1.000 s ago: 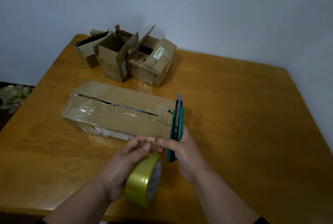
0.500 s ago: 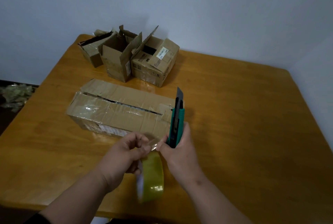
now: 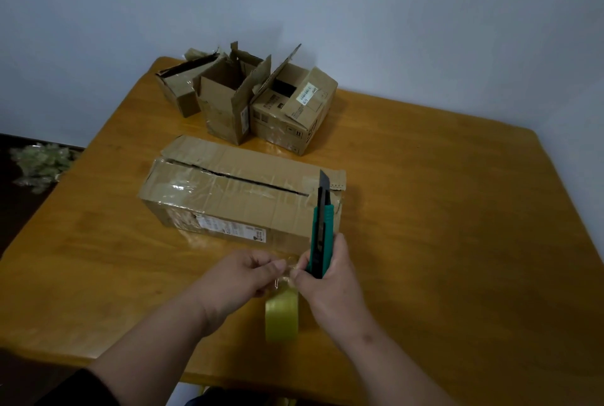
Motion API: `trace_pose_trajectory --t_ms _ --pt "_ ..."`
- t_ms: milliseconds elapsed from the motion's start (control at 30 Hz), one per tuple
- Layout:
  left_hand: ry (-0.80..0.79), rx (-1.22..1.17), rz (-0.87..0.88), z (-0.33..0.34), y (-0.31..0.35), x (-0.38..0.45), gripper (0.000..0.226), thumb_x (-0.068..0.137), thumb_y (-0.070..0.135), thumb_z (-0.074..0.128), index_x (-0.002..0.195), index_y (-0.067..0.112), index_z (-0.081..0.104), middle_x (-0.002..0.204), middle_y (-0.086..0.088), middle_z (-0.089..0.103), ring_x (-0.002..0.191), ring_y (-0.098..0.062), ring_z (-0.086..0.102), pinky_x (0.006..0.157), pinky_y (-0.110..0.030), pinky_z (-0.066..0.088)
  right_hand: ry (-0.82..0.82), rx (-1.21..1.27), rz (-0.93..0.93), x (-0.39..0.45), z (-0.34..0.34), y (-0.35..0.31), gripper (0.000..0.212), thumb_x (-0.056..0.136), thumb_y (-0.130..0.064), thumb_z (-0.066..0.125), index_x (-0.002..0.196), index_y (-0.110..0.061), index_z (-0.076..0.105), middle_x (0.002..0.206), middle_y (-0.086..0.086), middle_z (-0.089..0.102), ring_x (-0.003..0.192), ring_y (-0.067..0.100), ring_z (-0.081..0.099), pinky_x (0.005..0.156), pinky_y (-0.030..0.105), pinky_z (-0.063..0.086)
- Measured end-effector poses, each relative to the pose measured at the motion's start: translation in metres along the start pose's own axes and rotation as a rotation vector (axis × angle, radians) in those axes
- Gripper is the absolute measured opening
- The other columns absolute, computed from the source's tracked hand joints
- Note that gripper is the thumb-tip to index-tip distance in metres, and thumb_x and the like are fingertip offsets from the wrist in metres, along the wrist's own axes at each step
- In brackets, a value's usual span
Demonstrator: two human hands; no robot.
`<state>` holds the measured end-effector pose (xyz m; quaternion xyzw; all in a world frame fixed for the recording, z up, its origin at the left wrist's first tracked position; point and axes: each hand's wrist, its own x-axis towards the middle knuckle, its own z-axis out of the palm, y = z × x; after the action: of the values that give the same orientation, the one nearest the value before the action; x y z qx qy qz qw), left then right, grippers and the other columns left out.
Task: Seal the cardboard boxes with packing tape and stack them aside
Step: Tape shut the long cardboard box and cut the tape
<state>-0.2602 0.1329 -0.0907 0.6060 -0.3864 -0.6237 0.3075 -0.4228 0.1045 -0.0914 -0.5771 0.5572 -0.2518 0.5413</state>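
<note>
A: Logging this one from the remote desk. What did you have on the hands?

B: I noted the left hand (image 3: 243,275) with fingers curled, pinching the loose end of clear tape between thumb and forefinger. The right hand (image 3: 327,278) pinched the same strip from the other side while its fingers wrapped the green utility knife (image 3: 322,225), blade end pointing up and away from me.

A: And the tape roll (image 3: 281,314)?

B: It hung on edge just under the two hands, yellowish, above the near part of the wooden table (image 3: 457,242). I could not tell whether it touched the tabletop.

A: Where did the boxes sit?

B: I recorded the long cardboard box (image 3: 235,196) lying lengthwise just beyond the hands, its top flaps closed but with a dark gap along the seam and old shiny tape on them. The knife overlapped its right end in my view; contact I could not judge. Three small open boxes (image 3: 248,101) stood huddled together at the far left corner, flaps up, well apart from the hands.

A: Anything off the table?

B: A pale crumpled heap (image 3: 41,165) lay on the dark floor to the left.
</note>
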Motion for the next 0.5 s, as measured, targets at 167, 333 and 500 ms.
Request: trace_pose_trajectory --t_ms 167,333,500 --pt "-0.035 0.037 -0.093 -0.007 0.003 0.002 0.027 0.100 0.017 0.051 0.079 0.010 0.067 0.068 -0.002 0.061 0.068 -0.016 0.052 0.071 -0.031 0.044 -0.058 0.021 0.037 -0.002 -0.001 0.006 0.035 0.087 -0.011 0.067 0.107 -0.027 0.044 0.091 -0.004 0.057 0.074 -0.004 0.054 0.065 0.011 0.047" --pt "-0.124 0.125 -0.193 -0.010 0.004 0.006 0.022 0.101 0.019 0.052 0.092 0.008 0.068 0.075 -0.006 0.067 0.069 -0.015 0.058 0.071 -0.029 0.048 -0.101 -0.012 0.056 -0.003 0.000 0.009 0.034 0.088 -0.015 0.068 0.108 -0.027 0.043 0.095 0.000 0.057 0.072 -0.004 0.053 0.064 0.012 0.047" --pt "-0.204 0.227 -0.225 -0.011 0.005 0.012 0.023 0.100 0.020 0.053 0.084 0.012 0.069 0.072 -0.001 0.066 0.068 -0.012 0.058 0.073 -0.030 0.047 -0.138 -0.010 0.047 -0.002 0.000 0.011 0.035 0.088 -0.012 0.069 0.105 -0.027 0.042 0.090 0.000 0.058 0.068 -0.005 0.054 0.064 0.014 0.048"
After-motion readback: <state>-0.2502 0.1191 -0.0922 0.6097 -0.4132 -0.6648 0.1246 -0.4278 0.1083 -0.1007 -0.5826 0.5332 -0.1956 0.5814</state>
